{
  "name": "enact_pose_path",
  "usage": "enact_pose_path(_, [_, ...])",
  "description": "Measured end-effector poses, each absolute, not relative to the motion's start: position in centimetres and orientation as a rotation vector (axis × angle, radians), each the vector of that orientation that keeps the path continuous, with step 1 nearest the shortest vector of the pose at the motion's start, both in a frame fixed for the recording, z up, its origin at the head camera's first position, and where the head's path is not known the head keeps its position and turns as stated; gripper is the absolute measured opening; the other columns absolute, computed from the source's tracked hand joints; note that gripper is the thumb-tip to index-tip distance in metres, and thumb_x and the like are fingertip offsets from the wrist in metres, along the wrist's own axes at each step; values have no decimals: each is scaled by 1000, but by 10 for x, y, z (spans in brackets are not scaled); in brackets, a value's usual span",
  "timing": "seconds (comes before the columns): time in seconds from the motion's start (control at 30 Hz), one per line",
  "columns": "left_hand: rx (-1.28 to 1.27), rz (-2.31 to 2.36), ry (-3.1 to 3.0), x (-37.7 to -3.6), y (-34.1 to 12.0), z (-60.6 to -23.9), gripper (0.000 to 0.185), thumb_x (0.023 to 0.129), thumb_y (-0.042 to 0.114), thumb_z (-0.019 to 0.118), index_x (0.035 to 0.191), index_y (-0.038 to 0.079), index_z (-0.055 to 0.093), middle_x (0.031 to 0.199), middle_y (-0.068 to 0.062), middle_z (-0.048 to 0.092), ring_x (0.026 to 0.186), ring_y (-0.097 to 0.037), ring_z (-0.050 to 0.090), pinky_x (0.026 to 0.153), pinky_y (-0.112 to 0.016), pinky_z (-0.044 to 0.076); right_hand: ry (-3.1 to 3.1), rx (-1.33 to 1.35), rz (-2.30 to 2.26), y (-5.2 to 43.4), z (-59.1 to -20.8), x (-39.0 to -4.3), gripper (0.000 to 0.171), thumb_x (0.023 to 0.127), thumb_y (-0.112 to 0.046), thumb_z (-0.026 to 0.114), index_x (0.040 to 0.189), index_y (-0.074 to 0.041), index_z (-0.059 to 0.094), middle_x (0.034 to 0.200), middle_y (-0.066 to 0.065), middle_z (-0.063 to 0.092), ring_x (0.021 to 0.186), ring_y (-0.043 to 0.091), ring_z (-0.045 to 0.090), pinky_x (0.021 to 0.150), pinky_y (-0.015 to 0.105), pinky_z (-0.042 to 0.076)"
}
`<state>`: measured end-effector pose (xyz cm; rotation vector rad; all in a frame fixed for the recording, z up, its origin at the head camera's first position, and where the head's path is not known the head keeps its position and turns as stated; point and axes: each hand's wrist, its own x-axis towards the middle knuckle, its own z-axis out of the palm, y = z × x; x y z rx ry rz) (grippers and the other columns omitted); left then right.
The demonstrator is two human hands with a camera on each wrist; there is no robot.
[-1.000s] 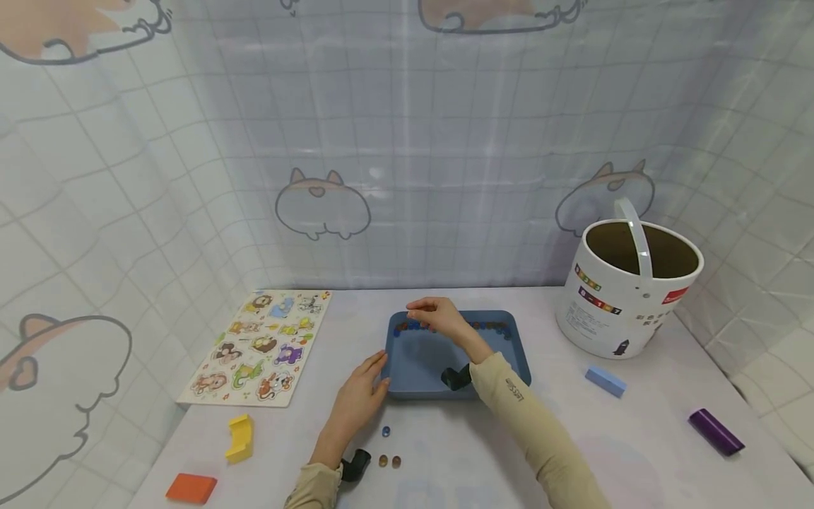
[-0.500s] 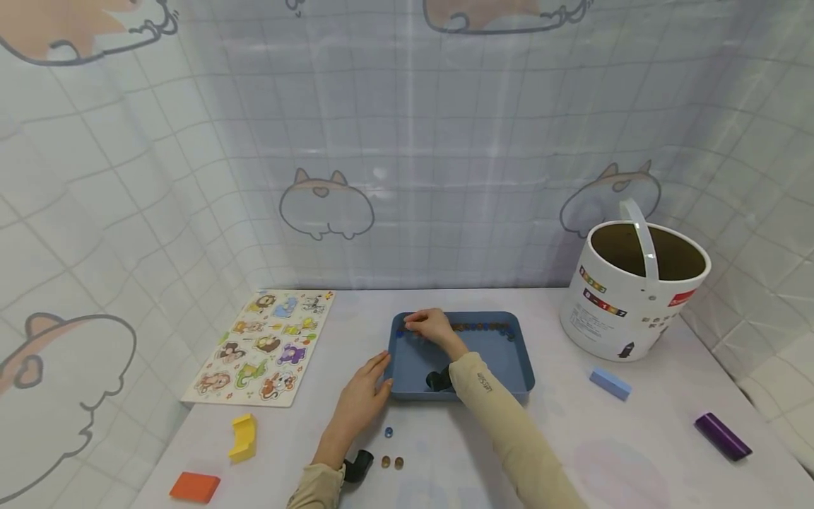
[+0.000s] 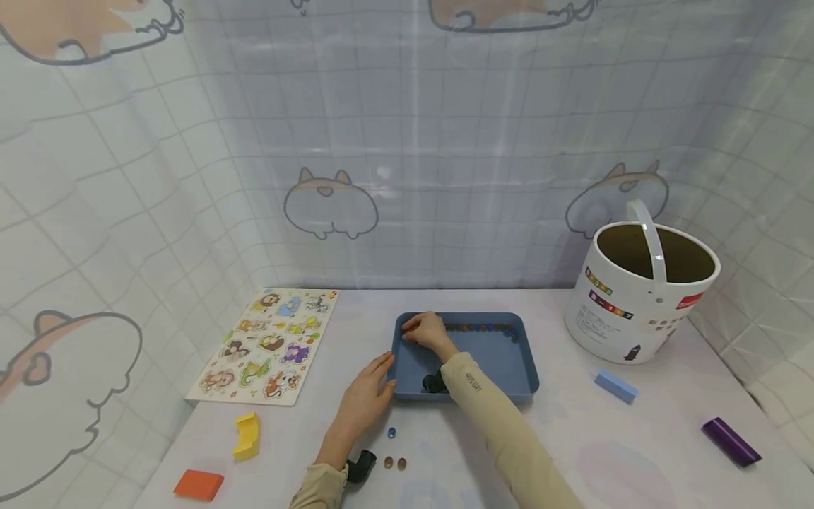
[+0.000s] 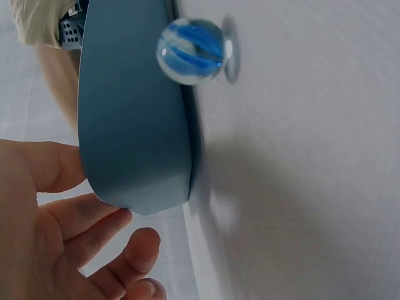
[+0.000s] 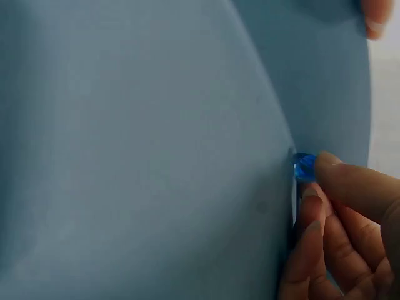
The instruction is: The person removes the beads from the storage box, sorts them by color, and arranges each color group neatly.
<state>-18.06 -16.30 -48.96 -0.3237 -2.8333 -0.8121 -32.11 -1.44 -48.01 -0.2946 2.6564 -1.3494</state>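
From the left: my left hand [image 3: 364, 400] rests with straight fingers against the blue tray's [image 3: 526, 373] near-left corner. Beside it, 3 marbles wait on the table [image 3: 636, 452]: 1 blue marble [image 3: 391, 432] and 2 brown marbles [image 3: 393, 463]. My right hand [image 3: 427, 331] pinches a blue bead [image 5: 304, 166] at the tray's far-left wall, where a row of marbles [image 3: 483, 327] already sits; I judge the sorting mostly done. Only the right wrist view shows the pinch.
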Motion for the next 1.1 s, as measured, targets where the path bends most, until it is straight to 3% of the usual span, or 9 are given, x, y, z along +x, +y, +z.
enact_pose_path(0.13, [-333,-821,-2840,-180,-161,-490,51,94,21,60,141,4,49,149,-9,47,135,-31,47,107,-48,44,2723,-332,-1238,-15,-480,-321,20,77,-14,80,97,-11,78,95,5,76,91,22,68,79,32,57])
enact_pose_path(0.23, [-342,-827,-2842,-180,-160,-491,51,95,21,60,141,4,49,149,-10,46,135,-31,47,107,-48,44,2724,-314,-1224,-14,-481,-321,19,77,-15,81,95,-12,78,95,4,76,94,24,68,83,36,57])
enact_pose_path(0.6, [-336,-795,-2829,-179,-159,-491,50,94,21,61,140,4,51,148,-9,48,134,-31,49,105,-48,45,2622,-351,-1340,0,-475,-321,16,81,-15,77,96,-11,77,93,6,74,79,16,67,67,27,54])
enact_pose_path(0.7, [-344,-789,-2822,-179,-159,-490,49,93,19,62,139,3,52,147,-10,49,133,-31,49,105,-48,45,2570,-381,-1400,8,-466,-320,16,84,-15,75,99,-8,76,95,8,74,80,17,67,70,29,55])
enact_pose_path(0.93, [-345,-777,-2815,-179,-160,-490,49,94,19,61,139,2,51,147,-10,49,126,-29,56,91,-42,55,2510,-439,-1464,30,-445,-317,20,87,-18,72,106,-10,74,102,7,72,87,19,67,77,35,57])
enact_pose_path(1.1, [-353,-800,-2806,-180,-162,-489,49,94,17,61,139,0,51,147,-13,48,130,-32,52,102,-46,48,2463,-479,-1496,44,-428,-309,27,89,-20,70,113,-8,71,107,8,71,98,33,66,82,47,56])
